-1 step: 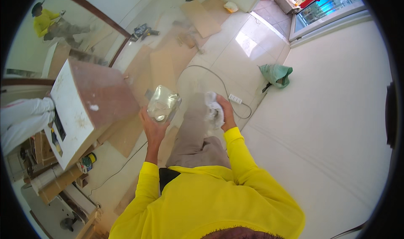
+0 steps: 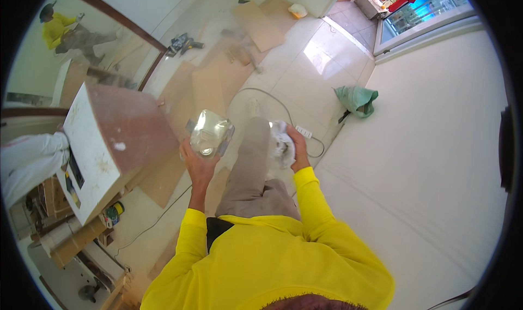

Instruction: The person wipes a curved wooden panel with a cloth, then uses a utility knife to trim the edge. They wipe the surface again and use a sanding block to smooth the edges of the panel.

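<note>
My left hand (image 2: 198, 165) grips a clear, boxy, see-through plastic piece (image 2: 210, 131) from below. It has greyish parts at its sides, and its exact kind cannot be made out. A crumpled white cloth (image 2: 281, 145) with grey smudges is held in my right hand (image 2: 300, 149), whose fingers close on its right side. The two held things are apart, raised before me on either side of my leg (image 2: 248, 163) in grey-brown trousers.
At left stands a reddish-brown and white cabinet (image 2: 128, 122), with another person's pale-trousered leg (image 2: 35, 154) beside it. Flat brown boards (image 2: 208, 89) and power tools (image 2: 182, 44) lie ahead. A white power strip (image 2: 303, 131) with cable and a green sack (image 2: 357, 100) are by the right wall.
My leg has shifted, and the foot now shows ahead of me. My right hand with the white cloth has moved slightly right and nearer. The left hand keeps its hold.
</note>
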Motion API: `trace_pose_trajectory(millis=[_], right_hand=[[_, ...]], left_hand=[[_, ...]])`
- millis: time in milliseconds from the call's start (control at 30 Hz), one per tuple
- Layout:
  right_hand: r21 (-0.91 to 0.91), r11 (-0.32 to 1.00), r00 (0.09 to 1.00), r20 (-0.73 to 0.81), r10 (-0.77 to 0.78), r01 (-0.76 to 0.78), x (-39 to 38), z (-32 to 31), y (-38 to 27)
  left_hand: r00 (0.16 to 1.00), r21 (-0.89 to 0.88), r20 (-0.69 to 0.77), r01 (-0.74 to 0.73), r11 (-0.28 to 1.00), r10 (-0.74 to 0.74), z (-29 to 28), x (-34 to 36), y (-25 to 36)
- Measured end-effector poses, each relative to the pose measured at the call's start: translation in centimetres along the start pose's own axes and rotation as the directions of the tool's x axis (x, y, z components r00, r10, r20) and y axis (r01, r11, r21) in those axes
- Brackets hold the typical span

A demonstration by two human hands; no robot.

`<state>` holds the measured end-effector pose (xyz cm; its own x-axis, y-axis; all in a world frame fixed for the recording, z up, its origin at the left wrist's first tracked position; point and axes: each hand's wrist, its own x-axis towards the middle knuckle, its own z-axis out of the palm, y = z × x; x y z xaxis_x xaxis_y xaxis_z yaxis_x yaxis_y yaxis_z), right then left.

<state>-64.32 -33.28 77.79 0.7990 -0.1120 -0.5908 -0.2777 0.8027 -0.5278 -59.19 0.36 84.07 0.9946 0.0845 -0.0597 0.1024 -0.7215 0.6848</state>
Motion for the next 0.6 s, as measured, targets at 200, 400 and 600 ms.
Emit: trace_pose_trajectory(millis=[200, 400, 600], right_hand=[[0.056, 0.997, 0.955, -0.296, -0.034, 0.053, 12.9, -7.6, -13.0], [0.052, 0.997, 0.841, -0.541, -0.025, 0.063, 17.4, -21.6, -19.2], [0.006, 0.982, 0.760, -0.634, -0.142, 0.189, 26.3, -24.9, -28.3]], left_hand=[[0.982, -0.129, -0.039, 0.176, 0.976, -0.182, 15.1, 21.9, 4.7], [0.971, -0.186, -0.103, 0.193, 0.964, -0.214, 27.6, 41.5, 8.5], [0.962, -0.207, -0.154, 0.192, 0.959, -0.226, 39.2, 61.3, 15.5]])
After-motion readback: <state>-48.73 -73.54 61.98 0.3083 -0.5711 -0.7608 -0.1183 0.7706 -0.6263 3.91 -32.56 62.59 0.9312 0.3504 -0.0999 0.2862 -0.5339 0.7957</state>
